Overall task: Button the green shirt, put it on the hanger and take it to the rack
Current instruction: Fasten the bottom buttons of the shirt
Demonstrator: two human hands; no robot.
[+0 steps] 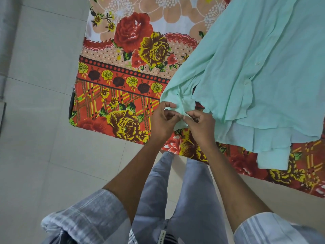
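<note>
Two hands pinch one sleeve cuff [181, 107] of the green shirt [260, 67]: left hand [163, 120] at its nine o'clock, right hand [200, 125] at five. The shirt lies on one floral bedsheet [126, 67], one button [257, 63] showing.

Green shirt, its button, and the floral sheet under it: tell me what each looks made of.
Green shirt: thin, matte woven cloth, probably cotton; it creases softly. Button: glossy, translucent, likely plastic. Floral sheet: printed woven fabric, flat and matte.

The shirt [255, 67] lies on the bedsheet [126, 71], toward its right side; both hands [182, 120] meet at the shirt's near-left cuff.
</note>
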